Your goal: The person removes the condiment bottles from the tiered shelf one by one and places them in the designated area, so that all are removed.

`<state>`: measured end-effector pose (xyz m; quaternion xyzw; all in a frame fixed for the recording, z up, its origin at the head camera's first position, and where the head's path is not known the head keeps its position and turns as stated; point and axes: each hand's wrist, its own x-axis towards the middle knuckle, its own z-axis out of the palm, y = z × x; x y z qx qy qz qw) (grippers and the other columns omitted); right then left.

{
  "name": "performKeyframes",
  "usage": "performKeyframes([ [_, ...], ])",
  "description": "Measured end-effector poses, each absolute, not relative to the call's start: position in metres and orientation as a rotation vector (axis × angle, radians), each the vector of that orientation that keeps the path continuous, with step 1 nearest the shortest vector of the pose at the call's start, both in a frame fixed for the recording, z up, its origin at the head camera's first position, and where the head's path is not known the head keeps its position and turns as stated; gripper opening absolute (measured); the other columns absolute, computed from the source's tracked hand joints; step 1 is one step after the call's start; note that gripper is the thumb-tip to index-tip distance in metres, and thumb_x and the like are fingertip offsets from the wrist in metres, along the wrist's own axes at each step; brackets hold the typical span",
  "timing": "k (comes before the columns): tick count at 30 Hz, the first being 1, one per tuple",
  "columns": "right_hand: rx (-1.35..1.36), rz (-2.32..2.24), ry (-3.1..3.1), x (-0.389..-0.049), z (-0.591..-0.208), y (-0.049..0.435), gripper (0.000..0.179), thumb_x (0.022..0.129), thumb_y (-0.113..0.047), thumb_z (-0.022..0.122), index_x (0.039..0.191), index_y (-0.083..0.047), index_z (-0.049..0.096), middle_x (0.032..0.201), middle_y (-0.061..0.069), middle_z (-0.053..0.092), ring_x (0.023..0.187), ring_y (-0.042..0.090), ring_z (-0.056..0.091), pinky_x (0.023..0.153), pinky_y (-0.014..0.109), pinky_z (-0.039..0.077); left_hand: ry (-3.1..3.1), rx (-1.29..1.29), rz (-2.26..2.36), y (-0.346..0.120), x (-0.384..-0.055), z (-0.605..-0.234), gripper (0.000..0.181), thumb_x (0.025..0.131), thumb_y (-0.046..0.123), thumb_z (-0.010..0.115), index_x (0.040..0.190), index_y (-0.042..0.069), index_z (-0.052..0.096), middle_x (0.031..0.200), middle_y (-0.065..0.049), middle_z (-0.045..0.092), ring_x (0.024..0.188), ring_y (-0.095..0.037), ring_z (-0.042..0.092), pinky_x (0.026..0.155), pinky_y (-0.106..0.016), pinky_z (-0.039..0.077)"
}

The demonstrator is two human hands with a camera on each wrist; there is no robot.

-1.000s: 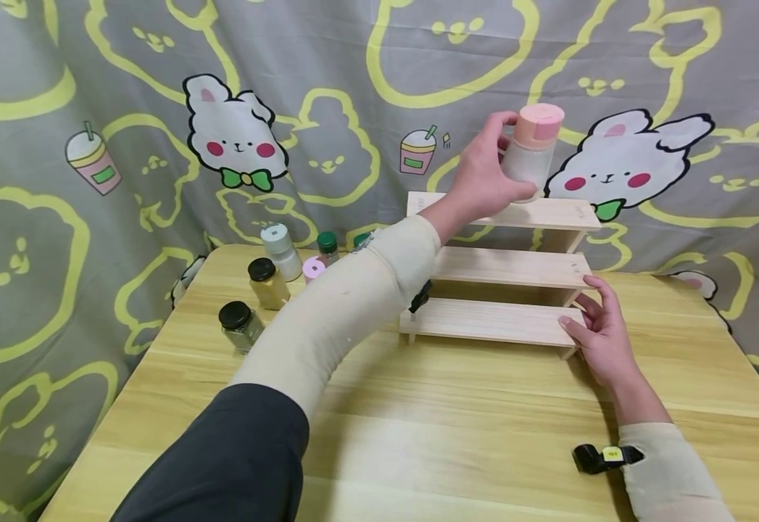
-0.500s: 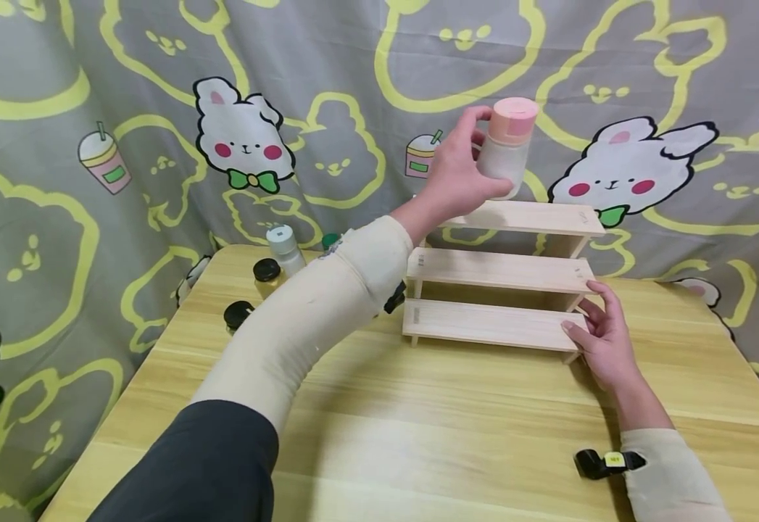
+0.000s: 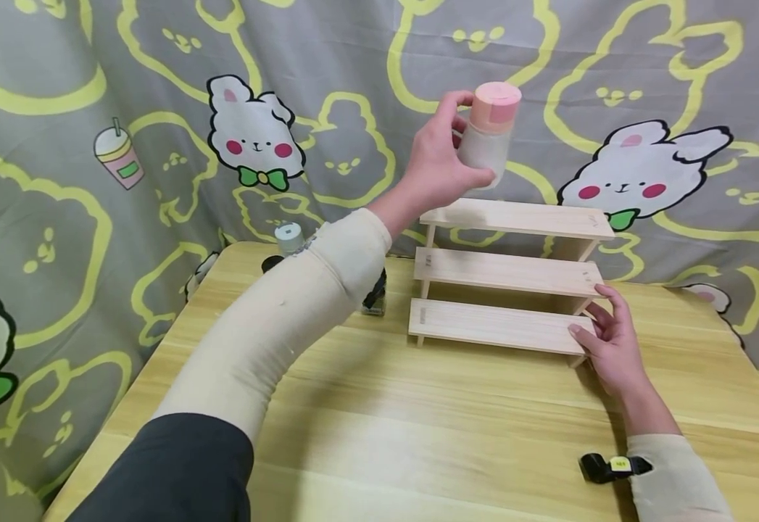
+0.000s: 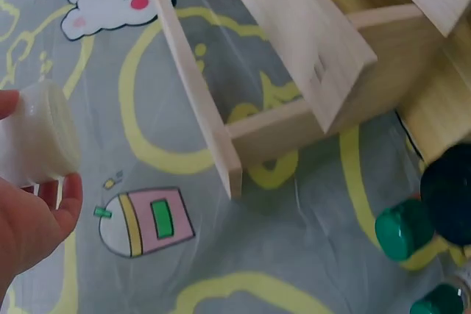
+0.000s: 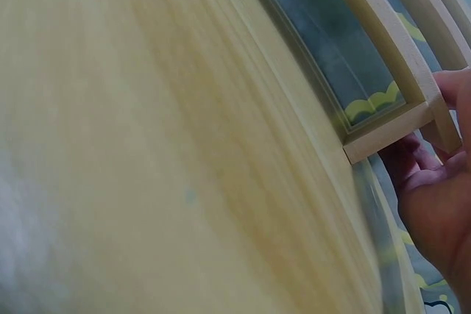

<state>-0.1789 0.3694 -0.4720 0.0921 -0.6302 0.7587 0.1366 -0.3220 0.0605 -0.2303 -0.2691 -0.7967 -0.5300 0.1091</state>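
Observation:
My left hand (image 3: pixel 436 161) holds a frosted jar (image 3: pixel 486 151) with a pink lid, its thumb low on the side and fingers around the back. Hand and jar are raised over a pale wooden three-step rack (image 3: pixel 509 270), apart from its top step. In the left wrist view only part of the jar (image 4: pixel 35 134) shows. At the rack's right end, my right hand (image 3: pixel 614 351) grips the lower steps, thumb on the lowest one. The right wrist view shows this hand (image 5: pixel 440 200) around the rack's corner, some fingers hidden behind the wood.
Behind my left forearm stand a white-lidded jar (image 3: pixel 289 236) and a black lid (image 3: pixel 271 263), both mostly hidden. The left wrist view has a green lid (image 4: pixel 403 229) near the rack. A patterned curtain (image 3: pixel 346 43) hangs behind the wooden table (image 3: pixel 418 428).
My left hand has drawn the pink-lidded jar leftward and slightly up over the rack. The left forearm now covers more of the jars. My right hand keeps its grip on the rack.

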Motion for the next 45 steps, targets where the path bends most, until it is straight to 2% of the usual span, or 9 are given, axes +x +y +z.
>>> performKeyframes([
  [6, 0.256, 2.186, -1.843, -0.179, -0.472, 0.371, 0.076, 0.09, 0.026, 0.05, 0.15, -0.018, 0.035, 0.13, 0.002, 0.059, 0.103, 0.013, 0.064, 0.075, 0.022, 0.057, -2.342, -0.761, -1.565, 0.046, -0.317, -0.222, 0.086, 0.071, 0.005, 0.087, 0.14, 0.019, 0.039, 0.109, -0.003, 0.058, 0.097, -0.02, 0.057, 0.08, -0.027, 0.049],
  [16, 0.27, 2.199, -1.831, -0.18, -0.471, 0.37, 0.076, 0.089, 0.026, 0.049, 0.15, -0.017, 0.036, 0.128, 0.001, 0.06, 0.102, 0.013, 0.064, 0.075, 0.022, 0.056, -2.315, -0.714, -1.567, 0.016, -0.31, -0.222, 0.085, 0.071, 0.005, 0.088, 0.139, 0.02, 0.039, 0.111, -0.004, 0.056, 0.098, -0.02, 0.056, 0.079, -0.029, 0.051],
  [40, 0.298, 2.228, -1.783, -0.18, -0.472, 0.369, 0.076, 0.088, 0.028, 0.047, 0.15, -0.015, 0.035, 0.13, 0.008, 0.059, 0.1, 0.014, 0.066, 0.072, 0.023, 0.057, -2.254, -0.654, -1.522, -0.044, -0.279, -0.251, 0.086, 0.071, 0.01, 0.089, 0.14, 0.02, 0.039, 0.117, -0.002, 0.054, 0.101, -0.014, 0.058, 0.082, -0.03, 0.053],
  [45, 0.291, 2.231, -1.785, -0.179, -0.47, 0.368, 0.077, 0.088, 0.028, 0.047, 0.15, -0.016, 0.036, 0.131, 0.007, 0.059, 0.101, 0.014, 0.065, 0.073, 0.023, 0.057, -2.227, -0.65, -1.558, -0.052, -0.267, -0.251, 0.087, 0.07, 0.005, 0.088, 0.141, 0.018, 0.038, 0.118, -0.004, 0.054, 0.101, -0.017, 0.059, 0.083, -0.031, 0.053],
])
